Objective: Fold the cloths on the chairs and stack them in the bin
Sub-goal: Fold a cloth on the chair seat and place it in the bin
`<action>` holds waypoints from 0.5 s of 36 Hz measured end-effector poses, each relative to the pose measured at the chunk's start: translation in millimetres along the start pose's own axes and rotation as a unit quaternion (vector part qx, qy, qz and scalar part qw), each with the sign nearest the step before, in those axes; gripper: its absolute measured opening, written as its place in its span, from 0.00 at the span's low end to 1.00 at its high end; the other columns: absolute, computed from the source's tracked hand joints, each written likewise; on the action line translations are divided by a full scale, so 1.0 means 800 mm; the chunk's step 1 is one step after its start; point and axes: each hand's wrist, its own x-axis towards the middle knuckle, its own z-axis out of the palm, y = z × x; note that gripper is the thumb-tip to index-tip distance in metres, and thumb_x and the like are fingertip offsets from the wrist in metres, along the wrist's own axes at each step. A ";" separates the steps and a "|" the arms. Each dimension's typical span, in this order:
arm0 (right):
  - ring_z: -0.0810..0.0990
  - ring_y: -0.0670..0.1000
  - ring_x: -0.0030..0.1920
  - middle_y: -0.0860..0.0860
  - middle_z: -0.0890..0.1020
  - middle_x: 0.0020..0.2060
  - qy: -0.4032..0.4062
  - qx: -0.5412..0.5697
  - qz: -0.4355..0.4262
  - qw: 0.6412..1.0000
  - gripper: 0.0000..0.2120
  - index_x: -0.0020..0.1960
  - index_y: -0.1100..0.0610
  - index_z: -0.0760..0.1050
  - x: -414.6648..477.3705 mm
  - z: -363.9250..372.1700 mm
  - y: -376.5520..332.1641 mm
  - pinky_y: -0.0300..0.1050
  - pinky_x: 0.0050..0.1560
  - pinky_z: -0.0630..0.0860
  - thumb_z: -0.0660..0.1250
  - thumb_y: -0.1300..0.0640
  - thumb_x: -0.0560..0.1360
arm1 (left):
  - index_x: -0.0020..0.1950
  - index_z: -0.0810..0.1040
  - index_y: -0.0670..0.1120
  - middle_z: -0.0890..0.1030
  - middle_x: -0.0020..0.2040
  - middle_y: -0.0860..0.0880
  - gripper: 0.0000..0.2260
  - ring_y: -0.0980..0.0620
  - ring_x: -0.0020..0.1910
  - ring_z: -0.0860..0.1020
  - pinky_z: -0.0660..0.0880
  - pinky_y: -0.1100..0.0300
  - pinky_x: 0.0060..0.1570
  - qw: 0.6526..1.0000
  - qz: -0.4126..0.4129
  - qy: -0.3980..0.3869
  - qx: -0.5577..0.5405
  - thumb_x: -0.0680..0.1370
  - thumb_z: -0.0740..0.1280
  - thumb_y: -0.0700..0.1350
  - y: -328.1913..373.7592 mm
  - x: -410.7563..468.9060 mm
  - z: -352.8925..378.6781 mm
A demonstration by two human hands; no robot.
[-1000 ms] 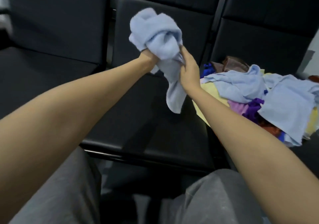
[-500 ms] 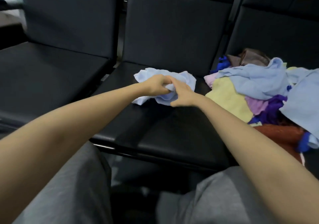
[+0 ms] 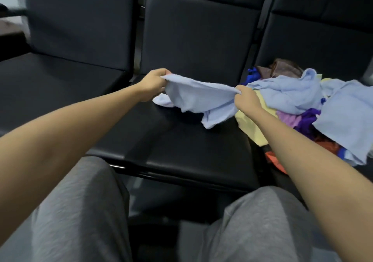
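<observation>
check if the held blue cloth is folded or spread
Spread, unfolded: left hand and right hand stretch the blue cloth out by its top edge.

Waiting-room setting: joined row of black padded chairs (image 3: 193,40).

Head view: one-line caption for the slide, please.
Left hand and right hand hold a light blue cloth spread over the middle chair seat, beside a pile of unfolded cloths.

The light blue cloth (image 3: 197,98) looks soft, matt and a bit fuzzy. The chair seat (image 3: 181,144) is smooth black leather-look padding with a dull sheen. The pile of cloths (image 3: 298,98) is the same matt fabric, and the grey trousers (image 3: 80,211) are heathered knit.
</observation>
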 end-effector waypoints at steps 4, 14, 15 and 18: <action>0.71 0.54 0.50 0.61 0.75 0.57 0.008 0.166 0.040 0.985 0.15 0.61 0.65 0.71 -0.005 -0.020 -0.029 0.45 0.48 0.67 0.50 0.66 0.78 | 0.37 0.73 0.44 0.78 0.33 0.50 0.12 0.55 0.31 0.76 0.73 0.64 0.32 0.975 0.000 0.048 -0.216 0.77 0.56 0.35 0.049 -0.006 0.009; 0.77 0.52 0.54 0.48 0.79 0.54 -0.247 -0.125 -0.174 0.945 0.27 0.62 0.51 0.73 -0.016 -0.065 -0.051 0.45 0.52 0.71 0.73 0.41 0.68 | 0.46 0.76 0.56 0.77 0.43 0.58 0.18 0.61 0.42 0.75 0.73 0.65 0.44 0.929 -0.027 -0.219 0.296 0.59 0.72 0.58 0.096 -0.023 -0.019; 0.78 0.53 0.52 0.48 0.80 0.52 -0.271 -0.220 -0.176 0.920 0.27 0.60 0.51 0.74 -0.018 -0.058 -0.051 0.46 0.53 0.73 0.74 0.41 0.66 | 0.50 0.77 0.55 0.79 0.46 0.57 0.19 0.59 0.44 0.77 0.76 0.62 0.47 0.894 -0.052 -0.253 0.367 0.62 0.76 0.55 0.088 -0.023 -0.015; 0.77 0.54 0.46 0.51 0.80 0.48 -0.245 -0.389 -0.144 0.876 0.16 0.54 0.56 0.75 -0.021 -0.025 -0.051 0.43 0.42 0.72 0.70 0.49 0.70 | 0.59 0.78 0.49 0.80 0.53 0.51 0.16 0.49 0.51 0.78 0.75 0.53 0.55 0.790 -0.056 -0.231 0.565 0.73 0.71 0.51 0.056 -0.017 0.003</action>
